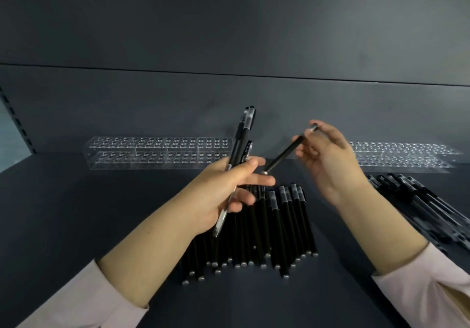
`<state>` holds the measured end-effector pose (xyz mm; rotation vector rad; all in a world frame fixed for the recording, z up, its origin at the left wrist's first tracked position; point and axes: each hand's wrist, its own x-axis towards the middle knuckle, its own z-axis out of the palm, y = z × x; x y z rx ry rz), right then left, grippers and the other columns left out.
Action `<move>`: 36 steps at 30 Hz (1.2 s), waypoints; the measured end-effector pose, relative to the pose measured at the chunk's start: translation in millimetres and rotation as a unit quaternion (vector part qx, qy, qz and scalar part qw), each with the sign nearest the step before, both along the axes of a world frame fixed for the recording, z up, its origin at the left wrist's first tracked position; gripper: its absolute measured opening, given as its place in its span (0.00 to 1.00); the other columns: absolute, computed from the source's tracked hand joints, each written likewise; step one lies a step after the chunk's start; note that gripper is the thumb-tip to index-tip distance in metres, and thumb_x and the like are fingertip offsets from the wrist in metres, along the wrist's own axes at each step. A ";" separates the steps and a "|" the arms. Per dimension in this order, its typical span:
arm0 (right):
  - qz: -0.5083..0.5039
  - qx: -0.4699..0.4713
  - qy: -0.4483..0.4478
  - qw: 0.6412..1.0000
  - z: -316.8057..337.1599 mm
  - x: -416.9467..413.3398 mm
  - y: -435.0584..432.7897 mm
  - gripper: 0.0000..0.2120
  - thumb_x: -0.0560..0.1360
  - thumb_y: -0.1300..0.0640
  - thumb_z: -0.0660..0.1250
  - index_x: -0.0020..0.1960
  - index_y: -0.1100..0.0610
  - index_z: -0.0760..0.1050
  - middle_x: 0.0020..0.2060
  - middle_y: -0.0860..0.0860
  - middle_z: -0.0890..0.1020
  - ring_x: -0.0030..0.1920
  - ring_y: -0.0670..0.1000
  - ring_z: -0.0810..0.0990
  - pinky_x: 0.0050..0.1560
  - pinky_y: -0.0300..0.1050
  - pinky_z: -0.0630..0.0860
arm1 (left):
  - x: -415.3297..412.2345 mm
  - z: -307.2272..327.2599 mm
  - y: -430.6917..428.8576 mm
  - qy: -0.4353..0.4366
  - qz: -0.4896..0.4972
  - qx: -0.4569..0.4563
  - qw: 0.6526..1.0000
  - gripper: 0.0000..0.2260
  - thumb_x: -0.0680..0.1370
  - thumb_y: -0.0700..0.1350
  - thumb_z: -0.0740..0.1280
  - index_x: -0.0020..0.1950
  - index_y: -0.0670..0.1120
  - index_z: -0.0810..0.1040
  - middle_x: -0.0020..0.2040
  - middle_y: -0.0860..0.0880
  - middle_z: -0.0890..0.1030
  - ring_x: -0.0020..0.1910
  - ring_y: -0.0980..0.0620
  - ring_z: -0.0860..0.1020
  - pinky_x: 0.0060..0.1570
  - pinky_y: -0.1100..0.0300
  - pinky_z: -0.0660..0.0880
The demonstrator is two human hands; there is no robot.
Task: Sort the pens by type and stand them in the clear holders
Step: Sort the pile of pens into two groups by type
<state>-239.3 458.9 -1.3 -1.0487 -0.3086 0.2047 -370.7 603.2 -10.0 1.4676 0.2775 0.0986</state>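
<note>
Fingers (256, 181) of the left hand (223, 190) curl round a bunch of pens (240, 144), caps up, above the pile of black pens (274, 231) on the worktop (101, 213). Above that pile too, the right hand (328, 159) pinches a single pen (284, 153). Beyond the pile sits a clear holder (160, 153).

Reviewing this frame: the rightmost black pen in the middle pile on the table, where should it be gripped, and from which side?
Probably mid-barrel on the rightmost black pen, pinched from above and its right: it lies flat with neighbours packed against its left, while its right side faces bare table.
</note>
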 end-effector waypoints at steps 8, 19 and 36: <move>0.030 -0.249 -0.083 0.965 -5.2 8.6 -13.6 0.11 0.78 0.65 0.63 0.56 0.52 0.76 0.30 0.50 0.83 0.33 0.48 0.78 0.32 0.36 0.75 | 4.1 2.2 1.2 -0.024 0.067 -0.106 0.992 0.08 0.82 0.39 0.62 0.59 0.37 0.75 0.33 0.50 0.82 0.24 0.59 0.70 0.22 0.68 0.65; 0.132 -0.414 -0.171 0.885 -12.3 -0.6 -11.8 0.08 0.77 0.63 0.66 0.54 0.56 0.78 0.36 0.52 0.79 0.30 0.43 0.76 0.32 0.34 0.73 | 2.4 -0.1 0.6 -0.077 0.011 -0.135 0.988 0.08 0.83 0.41 0.60 0.58 0.38 0.75 0.51 0.45 0.86 0.37 0.56 0.82 0.34 0.68 0.77; 0.110 -0.223 -0.142 0.958 6.1 -14.5 -13.7 0.03 0.74 0.54 0.71 0.43 0.50 0.83 0.42 0.45 0.83 0.37 0.41 0.76 0.41 0.40 0.68 | 8.5 -2.2 -26.0 -0.119 0.023 -0.095 0.988 0.08 0.81 0.41 0.64 0.55 0.39 0.80 0.46 0.43 0.86 0.44 0.52 0.85 0.42 0.65 0.79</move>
